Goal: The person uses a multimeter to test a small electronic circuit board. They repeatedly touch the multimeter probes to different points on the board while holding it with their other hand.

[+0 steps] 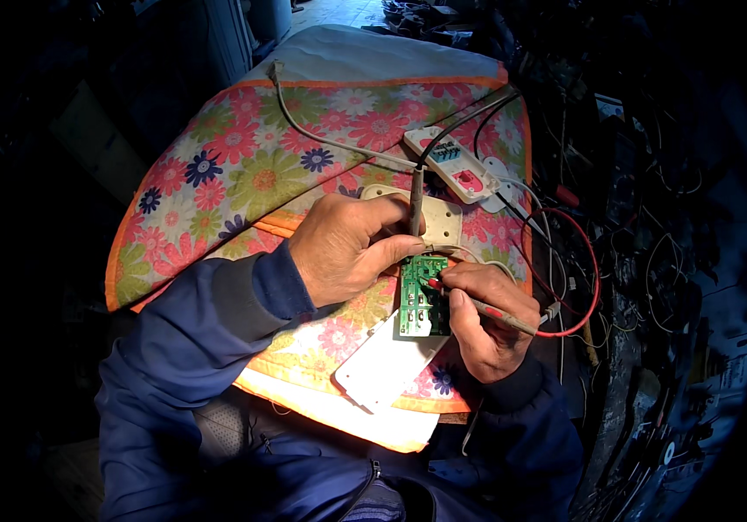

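A green circuit board (414, 320) lies in front of me, its lower end over a white plastic cover (378, 372). My left hand (334, 248) is closed around a grey test probe with a black lead (417, 193), held upright at the board's far edge. Its tip is hidden by my fingers. In my right hand (497, 335), closed as well, a red-tipped test probe (512, 321) slants down to the board's right side. Whether that tip touches the board I cannot tell. Just beyond the board is a cream plastic plate (444, 228) with holes at its corners.
A flowered cloth (260, 178) with orange edging lies beneath the parts. Farther right sits an opened white casing (453, 167) with red and blue parts. A red lead (598, 270) loops out beside my right hand. A grey cable (304, 130) crosses the cloth; cluttered wires fill the dark right side.
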Demonstrator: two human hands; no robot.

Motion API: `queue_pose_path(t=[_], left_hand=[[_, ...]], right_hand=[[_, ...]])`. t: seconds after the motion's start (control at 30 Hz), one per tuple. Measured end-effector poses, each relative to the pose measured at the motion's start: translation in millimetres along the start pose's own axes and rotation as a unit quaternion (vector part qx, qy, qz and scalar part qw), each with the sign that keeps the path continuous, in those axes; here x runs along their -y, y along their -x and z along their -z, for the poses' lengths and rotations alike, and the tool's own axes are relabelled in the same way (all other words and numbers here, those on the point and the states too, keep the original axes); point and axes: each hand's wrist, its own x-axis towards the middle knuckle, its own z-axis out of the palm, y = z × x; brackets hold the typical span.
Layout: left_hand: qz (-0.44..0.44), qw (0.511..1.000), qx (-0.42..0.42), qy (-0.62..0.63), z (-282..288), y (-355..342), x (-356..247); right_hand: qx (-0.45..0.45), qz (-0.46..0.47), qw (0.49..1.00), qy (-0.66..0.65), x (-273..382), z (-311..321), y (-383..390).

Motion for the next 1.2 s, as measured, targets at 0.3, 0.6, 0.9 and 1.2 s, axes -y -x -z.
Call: queue_pose_path(t=[0.3, 0.6, 0.9, 1.2], left_hand=[[-0.012, 1.000, -0.005, 0.011, -0.7, -0.3, 1.1], [-0.013, 1.000, 0.002, 0.003, 1.1, -0.4, 1.0], [0.004, 0.999, -0.008, 0.045, -1.9, -0.9, 2.1], [-0.027, 0.999, 0.023, -0.004, 4.9, -2.1, -3.9]], right_hand=[[0.015, 0.008, 1.000, 0.019, -1.1, 1.0, -1.5], [0.005, 0.033, 0.999, 0.023, -1.1, -2.6, -4.0], [0.015, 0.036, 0.999, 0.020, -2.3, 4.2, -3.5], [-0.009, 0.020, 1.000, 0.005, -4.5, -2.0, 2.8]])
